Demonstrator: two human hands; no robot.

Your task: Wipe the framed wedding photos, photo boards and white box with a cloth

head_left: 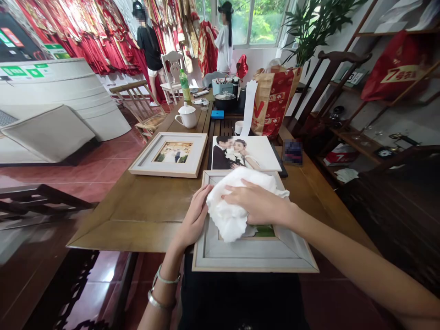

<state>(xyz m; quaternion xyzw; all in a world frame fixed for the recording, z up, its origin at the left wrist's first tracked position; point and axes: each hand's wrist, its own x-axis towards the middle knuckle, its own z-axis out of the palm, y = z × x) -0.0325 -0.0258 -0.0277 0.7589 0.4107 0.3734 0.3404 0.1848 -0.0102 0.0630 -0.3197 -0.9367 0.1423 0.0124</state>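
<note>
A picture frame [256, 263] with a pale border and light wood edge lies partly past the table's near edge, close to my body. My left hand [197, 213] grips its left side, the fingers along the border. Over the picture, my right hand [252, 199] presses a bunched white cloth [228, 224] on the frame. The cloth hides most of the picture; a strip of green shows below it. Farther left lies a second framed photo [144, 165]. Just beyond the cloth is a large print of a couple [266, 156].
On the wooden table [137, 211] stand a white lidded cup [187, 115], a green bottle [184, 85], a blue box [217, 114], a black pot [225, 100] and a paper bag [275, 101]. Two people stand near hanging red garments. Shelves [364, 142] are at right.
</note>
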